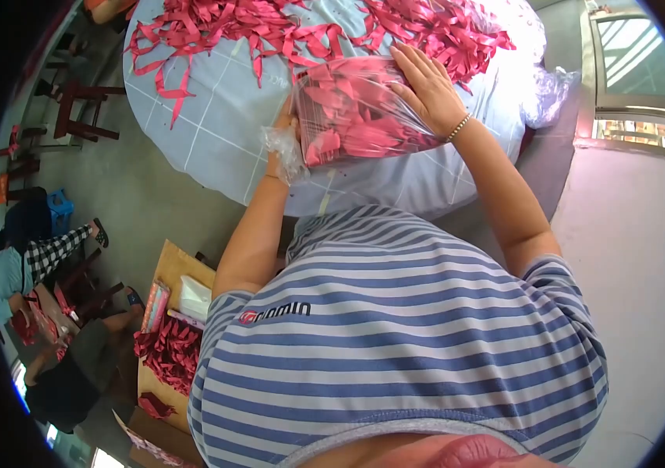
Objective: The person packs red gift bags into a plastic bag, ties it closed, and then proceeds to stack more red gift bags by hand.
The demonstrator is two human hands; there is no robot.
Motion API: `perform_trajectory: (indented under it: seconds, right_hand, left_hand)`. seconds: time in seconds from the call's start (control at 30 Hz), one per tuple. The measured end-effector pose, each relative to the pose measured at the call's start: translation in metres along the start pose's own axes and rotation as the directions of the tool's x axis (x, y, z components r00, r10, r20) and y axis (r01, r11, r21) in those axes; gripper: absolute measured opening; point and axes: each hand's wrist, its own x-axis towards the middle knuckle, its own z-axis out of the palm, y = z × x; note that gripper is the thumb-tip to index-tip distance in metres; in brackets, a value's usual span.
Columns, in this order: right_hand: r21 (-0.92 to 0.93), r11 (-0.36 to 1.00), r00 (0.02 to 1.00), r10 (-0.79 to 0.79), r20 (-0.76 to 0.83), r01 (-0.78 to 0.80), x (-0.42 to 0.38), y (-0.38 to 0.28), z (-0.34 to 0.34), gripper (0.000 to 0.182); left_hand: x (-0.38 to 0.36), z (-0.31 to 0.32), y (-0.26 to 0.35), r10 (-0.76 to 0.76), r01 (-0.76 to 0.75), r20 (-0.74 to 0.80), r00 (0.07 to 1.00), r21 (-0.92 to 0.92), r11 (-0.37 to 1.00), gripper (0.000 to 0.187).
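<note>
A clear plastic bag (pixel 360 117) filled with pinkish-red ribbons is held over the near part of a round table. My left hand (pixel 290 125) grips its left side, with its fingers mostly hidden behind the bag. Crumpled clear plastic (pixel 286 152) hangs at my left wrist. Across the upper right of the bag lies my right hand (pixel 430 92), palm down, fingers stretched out flat against the plastic. Loose red ribbons (pixel 231 27) are heaped on the table's far side, some trailing toward me.
A pale blue checked cloth (pixel 208 129) covers the table. Crumpled clear plastic (pixel 547 97) sits at its right edge. Low on the left, a wooden board (pixel 173 269) bears more red ribbons (pixel 169 355). People (pixel 75 374) sit further left near a dark wooden stool (pixel 83 109).
</note>
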Motion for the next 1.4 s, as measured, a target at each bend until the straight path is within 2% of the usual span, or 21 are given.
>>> perform_trajectory:
  seconds: [0.2, 0.3, 0.37, 0.4, 0.43, 0.47, 0.5, 0.57, 0.63, 0.7, 0.73, 0.77, 0.8, 0.83, 0.93, 1.07, 1.17, 1.2, 1.3, 1.37, 1.4]
  right_hand:
    - [-0.248, 0.961, 0.941, -0.190, -0.281, 0.120, 0.020, -0.059, -0.062, 0.063]
    - [-0.256, 0.964, 0.995, -0.085, -0.060, 0.067, -0.001, -0.031, 0.005, 0.063]
    - [0.075, 0.994, 0.996, -0.085, 0.023, 0.083, 0.016, 0.007, 0.003, 0.060]
    - [0.488, 0.872, 0.998, 0.059, -0.027, -0.038, 0.009, 0.001, -0.006, 0.056]
    - [0.818, 0.572, 0.977, 0.201, -0.078, -0.053, 0.003, -0.005, -0.016, 0.052]
    - [0.737, 0.672, 0.959, 0.158, -0.237, 0.072, 0.001, 0.012, -0.034, 0.047]
    - [0.934, 0.334, 0.924, 0.301, -0.235, 0.129, -0.001, 0.029, -0.049, 0.051]
    - [0.945, 0.327, 0.864, 0.468, -0.186, 0.027, -0.024, 0.062, -0.059, 0.058]
    - [0.983, 0.126, 0.826, 0.562, 0.043, -0.137, -0.048, 0.082, -0.026, 0.061]
    - [0.953, -0.247, 0.809, 0.515, 0.283, -0.176, -0.069, 0.087, 0.028, 0.054]
    - [0.959, -0.272, 0.769, 0.596, 0.231, -0.077, -0.069, 0.068, 0.038, 0.051]
    - [0.956, -0.293, 0.712, 0.676, 0.189, 0.024, -0.072, 0.055, 0.047, 0.048]
    - [0.969, -0.241, 0.798, 0.594, 0.099, 0.059, -0.077, 0.065, 0.051, 0.047]
    - [0.922, -0.372, 0.817, 0.561, 0.134, 0.104, -0.077, 0.066, 0.045, 0.047]
    - [0.820, -0.568, 0.829, 0.489, 0.272, 0.066, -0.080, 0.051, 0.020, 0.052]
    - [0.575, -0.818, 0.972, 0.142, 0.186, 0.010, -0.094, 0.071, 0.068, 0.059]
    - [0.453, -0.890, 0.959, 0.082, 0.270, -0.051, -0.095, 0.015, 0.071, 0.060]
    - [0.545, -0.835, 0.882, 0.200, 0.428, -0.075, -0.092, -0.010, 0.060, 0.064]
    - [0.555, -0.745, 0.614, 0.252, 0.748, -0.369, -0.105, 0.006, 0.125, 0.067]
    - [0.530, -0.660, 0.485, 0.275, 0.830, -0.533, -0.125, 0.028, 0.131, 0.062]
    - [0.503, -0.608, 0.415, 0.292, 0.861, -0.614, -0.134, 0.035, 0.133, 0.059]
  left_hand:
    - [0.001, 0.000, 0.007, -0.016, 0.015, -0.021, 1.000, -0.059, 0.998, 0.054]
    - [0.001, 0.004, 0.009, -0.024, 0.022, -0.019, 1.000, -0.083, 0.996, 0.054]
    - [0.000, 0.005, 0.012, -0.026, 0.024, -0.025, 0.999, -0.099, 0.995, 0.054]
    - [-0.002, 0.005, 0.013, -0.045, 0.041, -0.030, 0.999, -0.123, 0.992, 0.054]
    - [-0.003, 0.006, 0.013, -0.059, 0.053, -0.035, 0.998, -0.150, 0.987, 0.053]
    - [-0.002, 0.006, 0.014, -0.071, 0.063, -0.039, 0.997, -0.182, 0.981, 0.053]
    - [-0.001, 0.006, 0.015, -0.090, 0.078, -0.045, 0.995, -0.218, 0.973, 0.053]
    - [-0.002, 0.010, 0.022, -0.117, 0.100, -0.053, 0.992, -0.259, 0.961, 0.053]
    - [-0.006, 0.023, 0.039, -0.079, 0.068, -0.045, 0.996, -0.204, 0.977, 0.053]
    - [0.000, 0.048, 0.056, 0.104, -0.107, -0.042, 0.994, -0.081, 0.991, 0.050]
    - [0.004, 0.066, 0.063, 0.259, -0.259, -0.026, 0.965, 0.023, 0.966, 0.047]
    - [0.007, 0.073, 0.073, 0.354, -0.353, 0.039, 0.935, 0.232, 0.907, 0.044]
    - [0.011, 0.079, 0.082, 0.443, -0.443, 0.103, 0.891, 0.419, 0.793, 0.040]
    - [0.026, 0.076, 0.092, 0.452, -0.467, 0.211, 0.867, 0.662, 0.586, 0.037]
    - [0.052, 0.113, 0.146, 0.539, -0.684, 0.573, 0.617, 0.729, 0.009, 0.026]
    - [0.070, 0.188, 0.232, 0.046, -0.439, 0.479, 0.876, 0.756, 0.485, 0.025]
    - [0.099, 0.215, 0.247, 0.187, -0.776, 0.765, 0.617, 0.630, -0.016, 0.026]
    - [0.080, 0.245, 0.258, 0.023, -0.494, 0.511, 0.859, 0.817, 0.297, 0.033]
    - [0.099, 0.221, 0.205, -0.193, -0.155, 0.231, 0.954, 0.925, 0.346, 0.028]
    - [0.083, 0.206, 0.178, -0.172, -0.375, 0.403, 0.899, 0.911, 0.172, 0.033]
    - [0.086, 0.196, 0.169, -0.132, -0.431, 0.474, 0.871, 0.864, 0.260, 0.032]
